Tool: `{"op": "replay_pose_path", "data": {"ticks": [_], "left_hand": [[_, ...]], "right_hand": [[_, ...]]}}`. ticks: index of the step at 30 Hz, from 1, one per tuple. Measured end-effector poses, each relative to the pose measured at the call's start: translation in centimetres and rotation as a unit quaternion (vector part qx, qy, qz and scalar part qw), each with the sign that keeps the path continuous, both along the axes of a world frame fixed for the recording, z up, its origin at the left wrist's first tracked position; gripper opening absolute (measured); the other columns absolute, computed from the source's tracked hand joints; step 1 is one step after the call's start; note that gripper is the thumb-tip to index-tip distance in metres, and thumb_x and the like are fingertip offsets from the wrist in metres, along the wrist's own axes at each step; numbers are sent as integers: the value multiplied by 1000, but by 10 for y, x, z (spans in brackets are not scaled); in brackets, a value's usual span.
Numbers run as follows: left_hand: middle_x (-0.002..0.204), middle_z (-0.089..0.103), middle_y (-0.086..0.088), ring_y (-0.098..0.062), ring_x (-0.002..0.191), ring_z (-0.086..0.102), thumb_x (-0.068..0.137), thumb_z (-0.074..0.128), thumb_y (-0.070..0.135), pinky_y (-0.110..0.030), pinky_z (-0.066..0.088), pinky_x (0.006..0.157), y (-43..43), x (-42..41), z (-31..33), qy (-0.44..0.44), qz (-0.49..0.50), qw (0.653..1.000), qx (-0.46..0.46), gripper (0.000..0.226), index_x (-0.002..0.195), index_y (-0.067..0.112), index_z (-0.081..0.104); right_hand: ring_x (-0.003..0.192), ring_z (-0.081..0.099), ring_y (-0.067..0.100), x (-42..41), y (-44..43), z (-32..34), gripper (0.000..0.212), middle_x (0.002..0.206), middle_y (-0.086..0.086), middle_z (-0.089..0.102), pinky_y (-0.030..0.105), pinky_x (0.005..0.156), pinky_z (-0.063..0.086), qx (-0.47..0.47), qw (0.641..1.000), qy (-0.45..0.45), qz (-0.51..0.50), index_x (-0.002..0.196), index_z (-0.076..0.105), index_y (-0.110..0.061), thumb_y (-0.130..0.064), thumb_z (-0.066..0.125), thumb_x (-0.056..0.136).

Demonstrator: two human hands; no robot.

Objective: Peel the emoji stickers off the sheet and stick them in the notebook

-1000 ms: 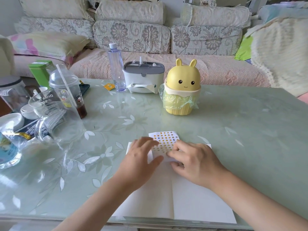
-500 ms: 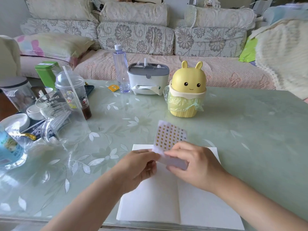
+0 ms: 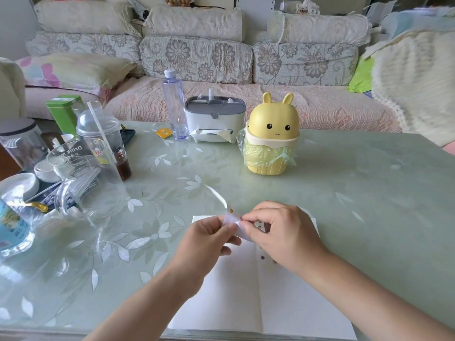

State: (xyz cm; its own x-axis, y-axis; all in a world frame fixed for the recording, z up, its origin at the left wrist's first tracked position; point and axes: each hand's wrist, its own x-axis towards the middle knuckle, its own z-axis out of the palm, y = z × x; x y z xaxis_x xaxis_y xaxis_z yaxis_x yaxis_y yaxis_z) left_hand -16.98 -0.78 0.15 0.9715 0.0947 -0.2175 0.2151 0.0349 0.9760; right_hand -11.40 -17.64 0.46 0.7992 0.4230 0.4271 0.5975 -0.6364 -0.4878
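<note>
White notebook [image 3: 221,303]: lies open on the bench directly under both hands, its fold running straight away from the person.
Stuck stickers [image 3: 262,257]: a few small dark dots on the right-hand page, just beside the right hand's heel; too small to read.
Left hand [image 3: 209,239]: fingers curled, pinching the sheet's lower part and steadying it.
Right hand [image 3: 285,232]: thumb and forefinger nipped together at the sheet's edge; whether a sticker has come free I cannot tell.
Sticker sheet [image 3: 231,219]: held between the two hands above the notebook's far end, bent into a curl that arcs up and away from the left hand.
Deciding relation: the page lies below the sheet and nearer the person. The right hand is closer to the started page, so I judge the placing stroke goes down and back.
Bench [image 3: 344,193]: glossy pale-green glass with white leaves.
Beyond the hands: a yellow rabbit bin [image 3: 272,134], then a tissue box [image 3: 214,119] and a bottle [image 3: 174,107].
Left of the left hand: a glass jug [image 3: 86,178].
Room: a floral sofa [image 3: 197,57] behind the bench.
</note>
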Motion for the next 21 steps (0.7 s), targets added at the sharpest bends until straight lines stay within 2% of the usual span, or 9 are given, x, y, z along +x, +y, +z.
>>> {"op": "replay_pose_path", "data": {"ticks": [2, 6, 10, 12, 13, 15, 18, 19, 21], "left_hand": [[95, 77, -10, -9, 75, 66, 100, 59, 14, -22, 52, 69, -1, 0, 0, -12, 11, 1000, 15, 20, 97, 11, 79], [92, 77, -10, -10, 77, 68, 98, 62, 17, -25, 55, 74, 1, 1, 6, -11, -9, 1000, 3, 20, 93, 15, 81], [88, 76, -8, -14, 76, 69, 97, 61, 14, -28, 56, 76, 0, 0, 11, -6, -13, 1000, -17, 21, 89, 16, 81], [89, 76, -7, -16, 75, 70, 97, 60, 13, -28, 55, 74, 1, 0, 12, -3, -13, 1000, -11, 19, 93, 14, 79], [90, 76, -5, -14, 75, 70, 97, 60, 14, -25, 54, 73, 1, 1, 11, -7, -7, 1000, 22, 17, 94, 15, 77], [95, 73, 9, -3, 78, 67, 94, 64, 25, -15, 50, 68, 1, 3, 5, -45, 28, 985, 164, 10, 101, 26, 71], [116, 54, 22, 3, 104, 50, 85, 72, 34, -12, 41, 83, 6, 4, -8, -161, 73, 912, 370, 44, 125, 37, 54], [121, 50, 20, -2, 111, 45, 85, 71, 32, -14, 38, 88, 10, 6, -12, -204, 54, 878, 429, 48, 130, 36, 53], [124, 55, 15, -11, 114, 47, 86, 64, 30, -23, 41, 92, 15, 10, -18, -254, 5, 824, 506, 38, 125, 33, 63]], "right_hand": [[63, 50, -1, 0, -1, 3, 12, 79, -18, 62, 9, 54, 33, -25, 1000, -10, -2, 81, 72, -36, -45, 67, 86], [64, 55, 7, 2, -5, 8, 11, 75, -21, 61, 12, 54, 35, -15, 1000, 13, 4, 78, 70, -35, -39, 67, 86], [60, 51, -1, 1, -5, 10, 13, 68, -22, 55, 7, 55, 34, 8, 1000, -15, -5, 72, 66, -31, -38, 62, 83], [62, 53, 2, 0, -4, 8, 13, 70, -20, 58, 10, 55, 36, 19, 1000, 4, -14, 71, 66, -30, -35, 66, 83], [64, 55, 4, 1, -4, 6, 12, 72, -19, 60, 12, 55, 38, 20, 999, 20, -20, 72, 67, -30, -33, 68, 84], [66, 56, 7, 2, -3, 0, 11, 74, -20, 60, 19, 56, 41, 2, 999, 42, -17, 75, 67, -30, -35, 69, 85], [69, 56, 8, 1, 2, -7, 11, 76, -19, 59, 26, 60, 45, -45, 998, 50, 1, 80, 69, -30, -39, 66, 87], [70, 57, 8, 1, 4, -8, 12, 76, -18, 59, 26, 62, 46, -52, 996, 69, -2, 81, 70, -30, -39, 66, 88], [66, 54, 5, 3, 7, -10, 14, 75, -15, 61, 25, 61, 44, -54, 991, 124, -3, 79, 68, -30, -39, 65, 90]]}}
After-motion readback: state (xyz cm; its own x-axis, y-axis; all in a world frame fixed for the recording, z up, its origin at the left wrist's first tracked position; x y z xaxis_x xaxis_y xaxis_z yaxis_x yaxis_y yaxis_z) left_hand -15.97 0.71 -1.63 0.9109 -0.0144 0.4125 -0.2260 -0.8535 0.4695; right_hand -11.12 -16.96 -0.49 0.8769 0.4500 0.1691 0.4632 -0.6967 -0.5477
